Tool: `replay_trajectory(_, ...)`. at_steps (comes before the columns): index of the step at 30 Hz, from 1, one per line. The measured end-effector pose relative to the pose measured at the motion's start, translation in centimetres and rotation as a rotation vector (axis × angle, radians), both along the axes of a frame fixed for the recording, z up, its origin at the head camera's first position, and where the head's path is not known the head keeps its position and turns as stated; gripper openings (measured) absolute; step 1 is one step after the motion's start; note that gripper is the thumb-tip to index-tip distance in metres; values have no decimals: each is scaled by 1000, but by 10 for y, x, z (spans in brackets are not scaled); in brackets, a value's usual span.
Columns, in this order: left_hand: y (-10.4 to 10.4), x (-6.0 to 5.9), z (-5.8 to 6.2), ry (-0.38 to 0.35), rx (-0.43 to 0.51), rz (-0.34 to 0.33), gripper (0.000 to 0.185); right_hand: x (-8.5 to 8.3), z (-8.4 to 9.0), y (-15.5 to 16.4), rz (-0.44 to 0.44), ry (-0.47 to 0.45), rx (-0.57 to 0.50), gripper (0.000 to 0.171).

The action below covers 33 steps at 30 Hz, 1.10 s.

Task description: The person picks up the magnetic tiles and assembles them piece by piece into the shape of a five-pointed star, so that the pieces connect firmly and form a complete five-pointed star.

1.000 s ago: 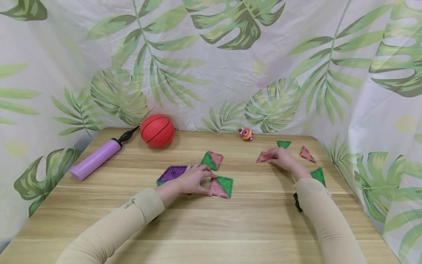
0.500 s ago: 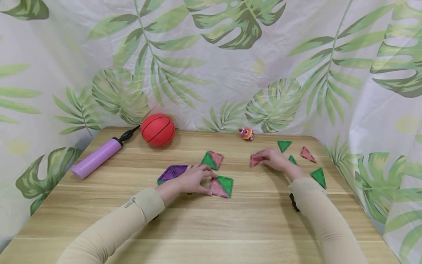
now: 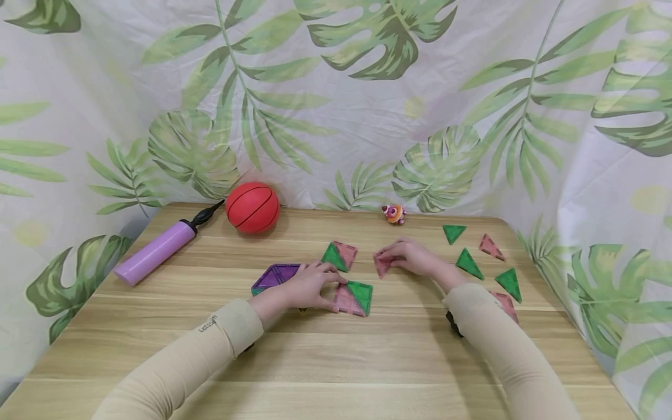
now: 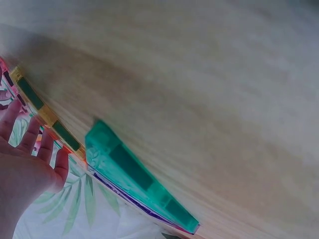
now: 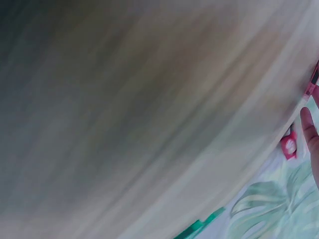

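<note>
In the head view my left hand (image 3: 310, 284) rests over flat magnetic tiles, its thumb and fingertips touching a pink triangle tile (image 3: 346, 301) joined to a green one (image 3: 362, 291). Purple tiles (image 3: 277, 275) show beside that hand. A teal tile (image 4: 142, 179) and a yellow tile (image 4: 48, 116) stand out edge-on in the left wrist view, near the relaxed fingers. My right hand (image 3: 412, 256) pinches another pink triangle tile (image 3: 382, 266) just right of both squares. Behind the left hand lies a second square of green (image 3: 332, 256) and pink (image 3: 347, 252) triangles.
Loose green triangles (image 3: 469, 264) and pink triangles (image 3: 492, 247) lie on the right of the wooden table (image 3: 315, 373). A red ball (image 3: 253, 208), a purple hand pump (image 3: 157, 251) and a small toy figure (image 3: 394, 214) stand along the back, before a leaf-patterned cloth.
My right hand has slid left with the pink triangle tile, uncovering a green triangle and part of a pink one on the right. My left hand has stayed in place.
</note>
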<state>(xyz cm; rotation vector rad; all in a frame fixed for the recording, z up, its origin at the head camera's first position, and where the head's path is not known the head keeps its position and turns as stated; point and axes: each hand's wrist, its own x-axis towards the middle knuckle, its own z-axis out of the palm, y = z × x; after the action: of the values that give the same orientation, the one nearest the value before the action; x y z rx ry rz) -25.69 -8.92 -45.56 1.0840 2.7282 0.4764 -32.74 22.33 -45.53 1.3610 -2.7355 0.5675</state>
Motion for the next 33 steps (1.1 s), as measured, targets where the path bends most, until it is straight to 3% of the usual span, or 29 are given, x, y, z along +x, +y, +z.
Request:
replay_trajectory(8, 1, -3, 10, -46, -40, -21, 63, -6, 6, -2, 2, -95, 10, 33)
replay_trajectory(13, 9, -11, 18, -35, -12, -57, 60, -8, 17, 29, -160, -169, -25, 36)
replay_trajectory(17, 22, -21, 14, -1, -3, -66, 65, -10, 18, 61, -325, -138, -13, 39)
replay_trajectory(24, 48, -40, 9, -33, -65, -118, 79, -11, 14, 104, -560, -157, 23, 54)
replay_trajectory(33, 54, -51, 7, -36, -143, -212, 86, -15, 8, 117, -679, -210, 134, 71)
